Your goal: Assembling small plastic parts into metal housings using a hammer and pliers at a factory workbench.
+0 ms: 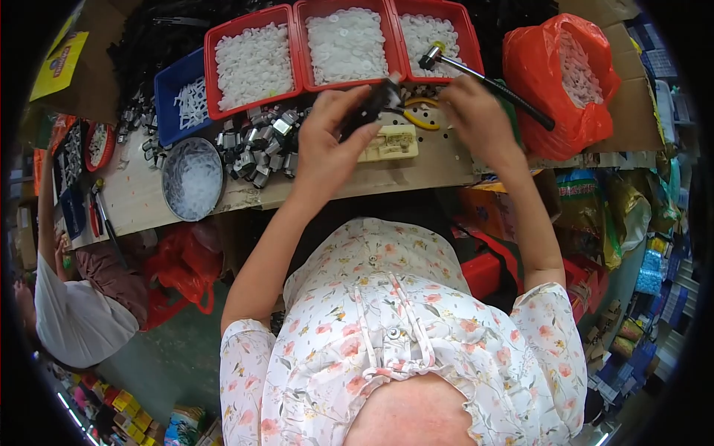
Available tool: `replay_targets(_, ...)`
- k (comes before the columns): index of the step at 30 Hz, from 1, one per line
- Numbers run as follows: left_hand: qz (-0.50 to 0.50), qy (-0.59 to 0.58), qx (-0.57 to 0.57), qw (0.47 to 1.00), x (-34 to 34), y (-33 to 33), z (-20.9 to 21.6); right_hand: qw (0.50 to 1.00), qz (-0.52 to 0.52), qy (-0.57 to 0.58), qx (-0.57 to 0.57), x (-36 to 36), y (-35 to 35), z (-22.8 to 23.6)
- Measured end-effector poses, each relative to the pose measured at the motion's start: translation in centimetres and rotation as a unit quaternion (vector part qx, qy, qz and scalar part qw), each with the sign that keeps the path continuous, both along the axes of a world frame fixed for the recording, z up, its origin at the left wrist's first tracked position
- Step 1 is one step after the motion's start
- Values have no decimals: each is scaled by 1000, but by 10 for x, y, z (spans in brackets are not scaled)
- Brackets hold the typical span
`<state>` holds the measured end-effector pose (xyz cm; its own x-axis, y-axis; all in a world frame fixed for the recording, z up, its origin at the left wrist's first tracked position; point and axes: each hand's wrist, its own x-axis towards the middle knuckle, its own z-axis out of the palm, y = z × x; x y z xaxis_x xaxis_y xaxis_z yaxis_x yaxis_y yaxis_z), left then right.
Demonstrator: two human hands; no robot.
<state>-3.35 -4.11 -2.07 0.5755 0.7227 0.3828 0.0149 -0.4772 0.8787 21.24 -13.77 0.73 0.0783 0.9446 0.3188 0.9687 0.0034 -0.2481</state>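
My left hand (327, 137) is closed around a black plastic part (370, 108) with a whitish piece at its upper end, held above the table. To its right my right hand (478, 119) hovers with fingers curled together, slightly blurred; whatever is between them is hidden. Below the black part sits a cream-coloured block fixture (393, 143) with recesses. Yellow-handled pliers (422, 117) lie between my hands, partly hidden. A small hammer (487, 83) with a black grip rests slantwise across a red tray and the table, beyond my right hand.
Three red trays (297, 56) of small white parts line the back. Left are a blue tray (158, 111), a metal bowl (195, 211) of white pieces and a pile of black-and-silver parts (260, 149). A red bag (532, 111) stands right. Another person (82, 312) sits at far left.
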Motion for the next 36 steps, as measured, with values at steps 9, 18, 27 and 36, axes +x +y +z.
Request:
replay_targets(9,-51,-272,-596,753,-7,15,15,983,94,-56,-149,-15,20,-24)
replay_targets(18,-49,-303,-525,794,8,9,17,991,81,1,-107,-17,13,-37)
replay_targets(27,29,-230,-351,907,17,-1,-13,972,78,182,-125,-15,-4,-9)
replay_targets(36,-4,-89,-146,985,12,-12,-14,973,111,199,34,-47,-28,18)
